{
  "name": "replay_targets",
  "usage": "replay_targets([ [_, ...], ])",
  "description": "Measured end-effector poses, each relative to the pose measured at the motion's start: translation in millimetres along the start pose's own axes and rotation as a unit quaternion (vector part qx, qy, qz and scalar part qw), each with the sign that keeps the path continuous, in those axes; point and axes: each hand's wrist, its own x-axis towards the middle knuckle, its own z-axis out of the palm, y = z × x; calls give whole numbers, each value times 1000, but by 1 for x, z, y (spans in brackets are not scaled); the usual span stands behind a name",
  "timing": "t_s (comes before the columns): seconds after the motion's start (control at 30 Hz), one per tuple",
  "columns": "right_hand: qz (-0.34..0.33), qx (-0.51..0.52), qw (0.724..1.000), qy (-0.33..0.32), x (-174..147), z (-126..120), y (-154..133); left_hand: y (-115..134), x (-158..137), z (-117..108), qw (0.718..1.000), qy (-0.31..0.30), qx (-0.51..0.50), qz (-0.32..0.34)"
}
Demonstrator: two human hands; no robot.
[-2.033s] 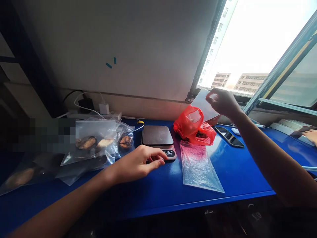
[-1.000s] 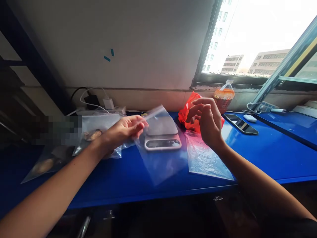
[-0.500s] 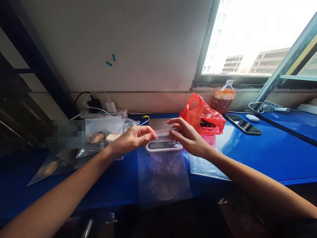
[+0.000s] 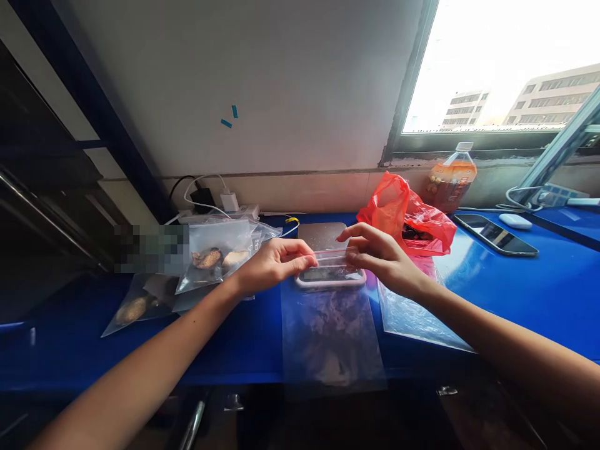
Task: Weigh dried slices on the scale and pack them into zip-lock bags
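Observation:
A clear zip bag (image 4: 334,344) with a pink strip along its top hangs from my two hands over the desk's front edge. My left hand (image 4: 281,262) pinches the left end of that strip between thumb and fingers. At the other end, my right hand (image 4: 377,253) grips the strip with thumb and fingers, its index finger raised. I see no object inside the bag. Behind its upper part lies a kitchen scale (image 4: 323,236) with a steel plate and a pale pink rim, partly covered by the bag and my hands.
Zip bags holding brown and pale food pieces (image 4: 206,257) lie left. Right are a red plastic bag (image 4: 387,200), a stack of clear bags (image 4: 417,319), a drink bottle (image 4: 452,178), a phone (image 4: 497,234) and a white case (image 4: 514,220). Chargers (image 4: 229,201) stand by the wall.
The whole view has shifted, so the desk and hands appear farther right. Both hands keep their hold on the zip bag's top, with little visible change in their grip.

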Motion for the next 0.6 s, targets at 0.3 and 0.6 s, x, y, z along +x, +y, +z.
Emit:
replay_targets([
  [0.3,-37,7,994,101,-1,-1,1,1,-1,-11,1000,-13,20,-10],
  [0.6,-101,-86,978,159,-1,-4,5,-3,1,-13,999,34,33,-14],
])
